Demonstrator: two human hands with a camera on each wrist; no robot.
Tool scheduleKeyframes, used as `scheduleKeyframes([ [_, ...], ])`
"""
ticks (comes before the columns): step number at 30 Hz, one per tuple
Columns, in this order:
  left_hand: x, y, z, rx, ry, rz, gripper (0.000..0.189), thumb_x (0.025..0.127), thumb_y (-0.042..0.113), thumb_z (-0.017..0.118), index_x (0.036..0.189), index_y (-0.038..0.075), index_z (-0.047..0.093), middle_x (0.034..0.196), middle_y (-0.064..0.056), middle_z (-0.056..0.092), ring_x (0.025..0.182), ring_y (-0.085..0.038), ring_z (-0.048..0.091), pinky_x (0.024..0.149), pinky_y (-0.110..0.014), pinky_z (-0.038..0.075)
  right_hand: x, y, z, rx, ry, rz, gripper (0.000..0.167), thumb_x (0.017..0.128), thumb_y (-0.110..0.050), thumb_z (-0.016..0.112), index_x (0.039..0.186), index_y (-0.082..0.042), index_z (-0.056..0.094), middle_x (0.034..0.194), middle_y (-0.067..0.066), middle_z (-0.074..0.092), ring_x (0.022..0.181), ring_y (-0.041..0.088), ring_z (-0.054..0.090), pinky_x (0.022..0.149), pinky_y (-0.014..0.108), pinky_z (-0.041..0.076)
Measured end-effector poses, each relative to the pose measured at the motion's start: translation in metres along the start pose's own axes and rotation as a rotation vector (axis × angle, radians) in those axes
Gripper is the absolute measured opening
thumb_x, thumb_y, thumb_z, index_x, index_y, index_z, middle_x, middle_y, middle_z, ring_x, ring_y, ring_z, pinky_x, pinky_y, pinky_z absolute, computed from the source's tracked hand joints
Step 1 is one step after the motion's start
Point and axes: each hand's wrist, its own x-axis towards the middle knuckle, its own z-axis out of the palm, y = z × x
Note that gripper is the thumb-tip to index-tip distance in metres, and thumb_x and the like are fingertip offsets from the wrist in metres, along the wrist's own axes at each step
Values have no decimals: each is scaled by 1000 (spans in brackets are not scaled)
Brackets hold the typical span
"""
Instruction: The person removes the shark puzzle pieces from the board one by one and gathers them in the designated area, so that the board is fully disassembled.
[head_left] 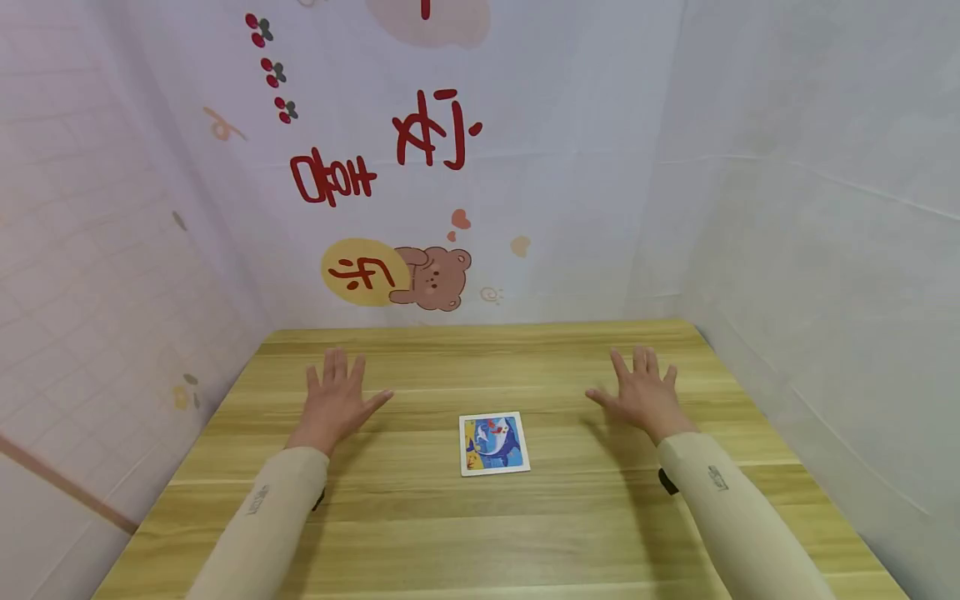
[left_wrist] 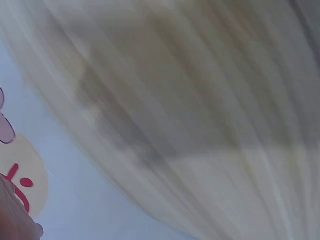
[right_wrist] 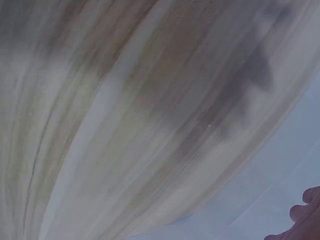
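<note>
A small square picture (head_left: 495, 444) with a white border lies on the wooden table, showing a blue and white whale-like animal on blue. To its left is my left hand (head_left: 336, 403), fingers spread and palm down, holding nothing. My right hand (head_left: 641, 393) is spread the same way on the other side, apart from the picture. In the left wrist view only part of the left hand (left_wrist: 17, 212) shows at the lower left corner. Some fingertips of the right hand (right_wrist: 302, 220) appear at the lower right of the right wrist view.
The light wooden tabletop (head_left: 420, 533) runs back to a white cloth wall (head_left: 585, 233) printed with red characters, cherries and a bear (head_left: 438, 279). Similar pale cloth stands along the left and right sides. Dark bands (head_left: 667, 482) show at the wrists under the sleeves.
</note>
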Motion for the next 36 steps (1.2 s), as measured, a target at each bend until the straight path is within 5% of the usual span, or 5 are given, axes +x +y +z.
scheduleKeyframes([
  [15,24,58,-5,-126,61,-3,84,97,61,49,154,3,30,157,-30,17,147,-46,6,112,-67,4,12,-25,-3,92,-42,13,82,99,-57,50,155,-3,25,151,39,19,138,57,19,102,76,17],
  [22,28,86,9,-289,66,-32,79,98,58,49,152,1,34,154,-26,28,146,-42,16,113,-64,9,14,-35,1,154,-53,24,71,103,-43,49,154,0,26,146,39,30,130,58,34,96,70,35],
  [36,27,131,32,-503,63,-41,69,94,47,65,147,6,46,151,-18,42,142,-36,32,116,-54,19,15,-58,14,393,-42,47,61,104,-27,52,151,5,31,143,38,35,128,52,42,104,61,35],
])
